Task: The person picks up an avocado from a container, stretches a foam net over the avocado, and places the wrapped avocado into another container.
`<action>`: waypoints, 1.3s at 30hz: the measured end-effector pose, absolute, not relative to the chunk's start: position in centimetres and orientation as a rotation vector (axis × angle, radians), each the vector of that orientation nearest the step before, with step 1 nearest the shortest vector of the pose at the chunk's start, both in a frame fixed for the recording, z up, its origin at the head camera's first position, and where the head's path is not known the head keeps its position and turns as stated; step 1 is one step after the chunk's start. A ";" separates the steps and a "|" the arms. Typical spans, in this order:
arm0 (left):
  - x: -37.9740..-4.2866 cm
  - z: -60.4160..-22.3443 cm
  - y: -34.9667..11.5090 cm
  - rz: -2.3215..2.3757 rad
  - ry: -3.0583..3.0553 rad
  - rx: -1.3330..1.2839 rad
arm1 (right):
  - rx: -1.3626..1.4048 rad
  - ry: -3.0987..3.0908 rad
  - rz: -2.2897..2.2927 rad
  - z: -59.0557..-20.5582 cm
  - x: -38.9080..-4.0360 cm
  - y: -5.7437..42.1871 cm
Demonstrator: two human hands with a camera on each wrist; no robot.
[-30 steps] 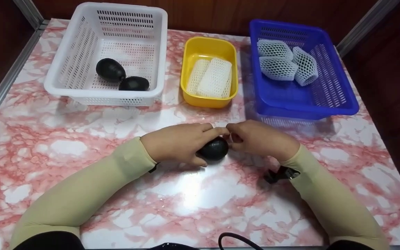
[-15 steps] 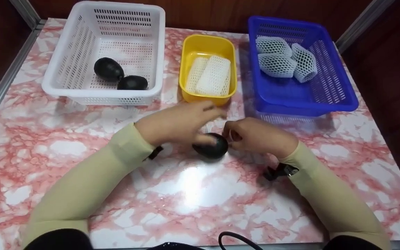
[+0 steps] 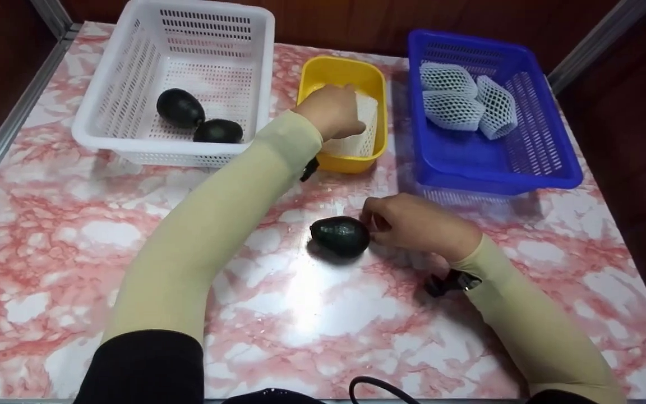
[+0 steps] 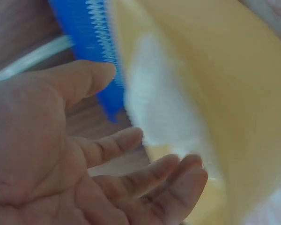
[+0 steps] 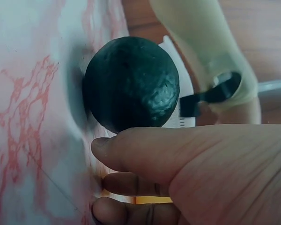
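My left hand (image 3: 333, 112) reaches over the yellow box (image 3: 380, 137); the left wrist view shows its fingers (image 4: 112, 150) spread and slightly bent, with nothing held. White foam net sleeves (image 4: 159, 93) lie in that box, partly covered by the hand in the head view. A dark green avocado (image 3: 341, 237) lies on its side on the table. Close by its right end rests my right hand (image 3: 421, 224), fingers loosely curled and holding nothing. In the right wrist view, the right thumb (image 5: 131, 150) overlaps the avocado's edge; whether it touches is hard to tell.
At the back left, a white basket (image 3: 90, 120) holds two avocados (image 3: 180, 108). A blue basket (image 3: 469, 163) at the back right contains three net-wrapped pieces (image 3: 453, 110). A black cable (image 3: 376, 381) curves at the front edge of the marbled table (image 3: 48, 235).
My left hand has let go of the avocado and moved forward over the yellow box. The avocado stays on the table, now fully uncovered on its left. The right hand has hardly moved.
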State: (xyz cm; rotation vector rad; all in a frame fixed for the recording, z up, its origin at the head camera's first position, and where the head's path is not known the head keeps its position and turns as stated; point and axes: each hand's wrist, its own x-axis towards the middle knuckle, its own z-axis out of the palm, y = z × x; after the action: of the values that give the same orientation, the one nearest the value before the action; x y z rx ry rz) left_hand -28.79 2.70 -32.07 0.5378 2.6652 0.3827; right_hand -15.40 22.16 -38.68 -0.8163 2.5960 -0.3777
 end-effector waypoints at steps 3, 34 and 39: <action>-29.3 -33.6 2.1 0.374 2.650 0.488 | -0.836 2.590 -0.357 -38.7 -15.5 21.9; -24.2 -31.5 -1.9 0.952 2.884 0.686 | -0.892 2.602 -0.328 -39.3 -15.4 22.2; -19.7 -31.9 -4.8 0.915 2.974 0.986 | -0.851 2.609 -0.353 -39.0 -15.5 22.2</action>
State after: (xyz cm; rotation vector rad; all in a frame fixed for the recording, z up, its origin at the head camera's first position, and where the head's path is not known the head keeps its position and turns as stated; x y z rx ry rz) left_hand -19.67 -4.84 -31.89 0.9859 2.9743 0.9146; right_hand -15.47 22.19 -39.01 -0.8507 2.6091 -0.3528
